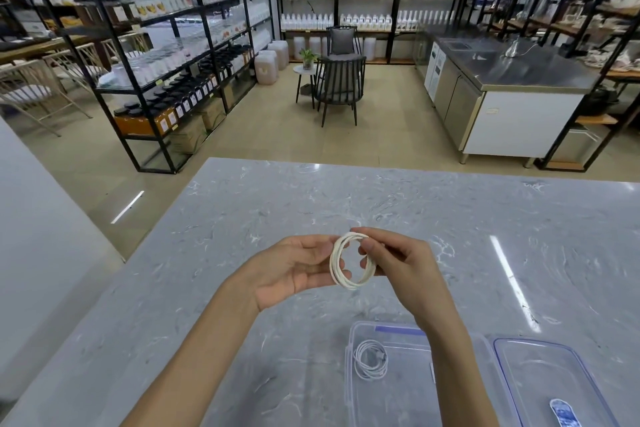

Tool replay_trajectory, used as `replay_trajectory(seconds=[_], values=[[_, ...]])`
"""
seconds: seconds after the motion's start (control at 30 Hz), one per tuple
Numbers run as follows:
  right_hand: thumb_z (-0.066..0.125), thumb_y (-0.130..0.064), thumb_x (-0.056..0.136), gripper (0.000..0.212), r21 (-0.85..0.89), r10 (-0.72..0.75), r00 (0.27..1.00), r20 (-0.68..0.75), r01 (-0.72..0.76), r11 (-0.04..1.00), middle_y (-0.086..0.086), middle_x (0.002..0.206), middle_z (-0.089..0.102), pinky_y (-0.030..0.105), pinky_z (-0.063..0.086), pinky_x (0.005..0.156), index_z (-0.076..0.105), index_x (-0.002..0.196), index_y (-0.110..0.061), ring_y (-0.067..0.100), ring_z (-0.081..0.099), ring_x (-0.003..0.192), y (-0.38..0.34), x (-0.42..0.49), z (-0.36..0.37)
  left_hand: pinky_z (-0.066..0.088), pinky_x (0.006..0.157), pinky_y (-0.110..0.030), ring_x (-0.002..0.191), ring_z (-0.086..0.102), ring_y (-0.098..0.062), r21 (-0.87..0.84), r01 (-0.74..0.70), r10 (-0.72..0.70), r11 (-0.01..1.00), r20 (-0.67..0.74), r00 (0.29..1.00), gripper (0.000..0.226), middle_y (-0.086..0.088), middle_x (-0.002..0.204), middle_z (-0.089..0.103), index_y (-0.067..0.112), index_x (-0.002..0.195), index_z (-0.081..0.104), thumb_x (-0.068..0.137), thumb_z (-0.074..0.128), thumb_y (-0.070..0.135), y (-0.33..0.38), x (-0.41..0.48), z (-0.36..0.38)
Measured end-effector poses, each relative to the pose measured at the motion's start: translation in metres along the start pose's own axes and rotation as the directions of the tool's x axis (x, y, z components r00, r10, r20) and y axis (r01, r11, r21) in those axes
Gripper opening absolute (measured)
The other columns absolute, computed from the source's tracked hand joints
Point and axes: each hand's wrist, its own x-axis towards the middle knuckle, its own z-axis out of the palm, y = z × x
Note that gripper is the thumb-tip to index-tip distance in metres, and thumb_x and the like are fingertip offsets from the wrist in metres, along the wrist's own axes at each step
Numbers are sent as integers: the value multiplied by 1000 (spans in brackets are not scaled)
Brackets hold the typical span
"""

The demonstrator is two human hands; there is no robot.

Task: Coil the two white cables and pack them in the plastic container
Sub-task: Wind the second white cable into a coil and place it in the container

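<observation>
A white cable [337,267] wound into a round coil hangs above the grey marble table [242,218], held between both hands. My left hand [294,270] grips the coil's left side. My right hand [398,260] pinches its top and right side with thumb and fingers. Nearer to me, a clear plastic container [349,392] stands open on the table, partly covered by my right forearm. A second white cable [371,359], coiled, lies inside it at the left end.
The container's clear lid [554,378] with a blue rim lies to its right, a sticker [562,414] on it. Beyond the table's far edge are shelving racks, chairs and a steel counter [512,69].
</observation>
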Motion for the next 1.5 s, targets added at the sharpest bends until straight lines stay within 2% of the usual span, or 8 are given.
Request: replay_trajectory(seconds=[0.37, 0.7, 0.83, 1.0, 1.13, 1.23, 1.33, 1.5], values=[[67, -16, 89, 21, 53, 72, 992, -101, -67, 996, 7, 78, 74, 31, 57, 70, 79, 96, -32, 9, 63, 65, 9, -1, 4, 61, 69, -31, 73, 70, -20, 456, -170, 380, 874, -421, 823, 22, -9, 81, 66, 4, 88, 70, 94, 52, -7, -15, 5, 24], [68, -17, 87, 21, 88, 66, 946, -317, -40, 995, -8, 65, 69, 16, 48, 54, 78, 87, -35, 6, 58, 54, 10, -1, 13, 58, 69, -24, 78, 69, -21, 633, -183, 526, 752, -409, 746, 14, -20, 110, 57, 13, 103, 54, 101, 42, 6, -44, 3, 50], [68, -16, 86, 21, 94, 32, 879, -475, 15, 995, -18, 82, 74, 18, 51, 72, 78, 86, -35, -1, 64, 77, 12, -2, 25, 57, 71, -28, 64, 60, -5, 665, -198, 556, 720, -383, 738, 16, -12, 102, 55, 19, 99, 49, 100, 41, 6, -49, -1, 62], [66, -7, 88, 21, -151, -223, 743, -632, 165, 975, -8, 96, 72, 8, 46, 77, 75, 91, -26, -2, 63, 95, 12, -5, 39, 53, 62, -27, 59, 57, -7, 590, -197, 472, 783, -357, 806, 9, -1, 76, 57, 25, 95, 45, 101, 43, 31, -40, -1, 72], [67, -4, 88, 20, -255, -350, 694, -629, 241, 936, -5, 95, 70, 10, 46, 70, 75, 97, -19, 1, 64, 91, 11, -8, 45, 46, 59, -16, 64, 60, 6, 688, -217, 552, 692, -312, 773, 22, 6, 95, 60, 29, 108, 51, 101, 38, 45, -40, 9, 78], [70, -10, 87, 19, -151, -285, 778, -560, 243, 958, -10, 92, 72, 14, 51, 60, 76, 97, -25, 7, 67, 82, 5, -11, 40, 41, 69, -7, 89, 56, 7, 816, -195, 696, 545, -310, 648, 25, 8, 102, 58, 29, 103, 56, 104, 31, 36, -43, 13, 74], [68, -9, 89, 20, 125, -86, 906, -415, 151, 981, -3, 84, 78, 19, 57, 58, 79, 89, -26, 15, 74, 73, -4, -13, 22, 38, 71, -7, 88, 54, 1, 901, -177, 786, 397, -234, 572, 23, 7, 96, 57, 24, 98, 57, 104, 34, 27, -37, 11, 62], [64, -9, 91, 21, 75, -125, 938, -323, 157, 985, 0, 81, 78, 24, 59, 55, 77, 88, -25, 18, 75, 70, -12, -14, -3, 38, 67, -12, 78, 55, -8, 938, -264, 774, 222, -5, 633, 29, 6, 84, 58, 15, 88, 60, 103, 37, 23, -27, -2, 53]])
